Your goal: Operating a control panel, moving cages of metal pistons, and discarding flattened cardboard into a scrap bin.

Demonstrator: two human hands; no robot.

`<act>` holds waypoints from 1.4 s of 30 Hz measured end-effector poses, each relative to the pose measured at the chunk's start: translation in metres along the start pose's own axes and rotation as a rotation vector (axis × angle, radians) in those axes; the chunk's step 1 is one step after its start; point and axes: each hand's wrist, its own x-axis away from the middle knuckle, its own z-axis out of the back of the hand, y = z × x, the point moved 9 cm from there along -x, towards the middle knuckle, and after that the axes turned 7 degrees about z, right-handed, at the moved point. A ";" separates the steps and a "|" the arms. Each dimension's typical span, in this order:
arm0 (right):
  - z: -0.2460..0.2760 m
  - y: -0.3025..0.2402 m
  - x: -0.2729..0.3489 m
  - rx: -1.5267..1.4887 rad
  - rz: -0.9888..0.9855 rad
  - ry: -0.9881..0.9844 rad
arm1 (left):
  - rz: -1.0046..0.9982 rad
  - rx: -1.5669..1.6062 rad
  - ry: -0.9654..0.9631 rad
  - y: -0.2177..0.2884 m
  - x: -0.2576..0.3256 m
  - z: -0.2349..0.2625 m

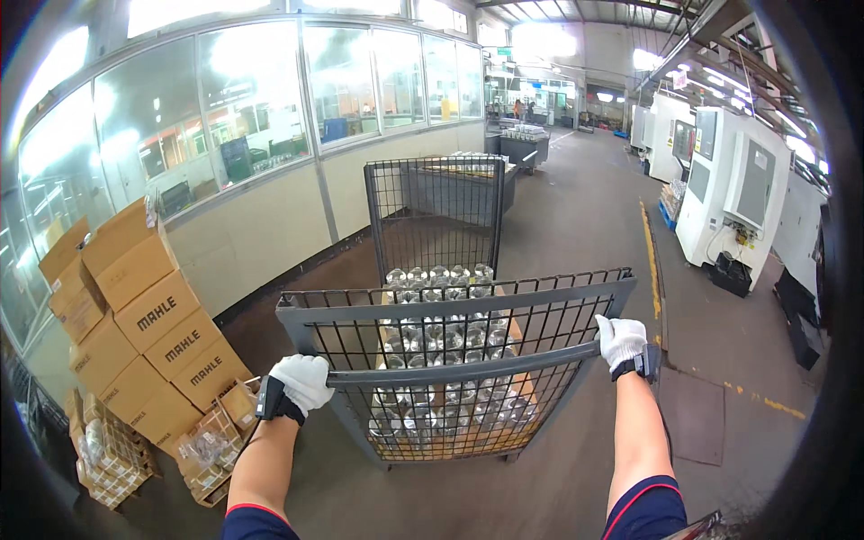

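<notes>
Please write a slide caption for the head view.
Two white-gloved hands, left and right, grip the grey wire-mesh cart's handle bar, shiny metal cylinders stacked inside.

Brown cardboard boxes (148,324) stacked at left by the wall; small yellow labels (670,141) on white machines at right.

Left hand (303,382) and right hand (620,340), both in white gloves, grip the grey horizontal push bar (463,366) of a grey wire-mesh cart (454,308) at frame centre. Shiny round metal parts (438,277) fill the cart. Stacked brown cardboard boxes (144,317) at left; white machine cabinets (731,189) upper right; grey concrete floor (585,207).
</notes>
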 end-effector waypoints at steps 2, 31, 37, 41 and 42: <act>-0.031 0.012 -0.022 0.018 0.050 0.015 | 0.013 -0.008 -0.001 0.009 -0.029 -0.010; -0.486 0.178 -0.356 -0.228 0.052 -0.074 | 0.289 -0.116 -0.018 0.140 -0.468 -0.120; -0.585 0.205 -0.413 -0.258 -0.063 -0.343 | 0.276 -0.051 0.019 0.168 -0.545 -0.146; -0.642 0.210 -0.454 -0.272 -0.076 -0.398 | 0.300 -0.009 0.096 0.174 -0.589 -0.174; -0.655 0.214 -0.465 -0.319 -0.098 -0.402 | 0.307 -0.008 0.103 0.176 -0.602 -0.179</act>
